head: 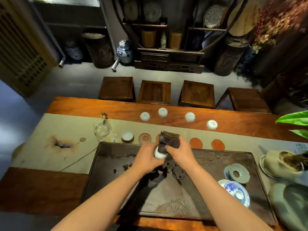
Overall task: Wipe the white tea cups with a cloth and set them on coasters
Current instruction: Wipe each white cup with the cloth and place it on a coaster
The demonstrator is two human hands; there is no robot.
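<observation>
My left hand (146,154) grips a white tea cup (159,154) over the far edge of the dark tea tray (106,157), and my right hand (179,150) pinches the folded dark cloth (169,140) against the cup's upper part; both hands are clamped, close together. To do this step well, I judge the cup should be turned steadily inside the cloth so rim and wall are both covered, with the grip firm, since glazed porcelain is likely slick. One upright cup (127,135) already sits on the leftmost coaster (127,140). Beside it a patterned coaster (145,138) and two red coasters (196,142) (218,144) stand bare. Four inverted cups (145,116) (162,112) (190,116) (212,124) wait on the surface beyond, well apart. A glass pitcher (102,130) at left appears empty. On the tray's right a blue-and-white saucer (230,187) holds a small white piece.
</observation>
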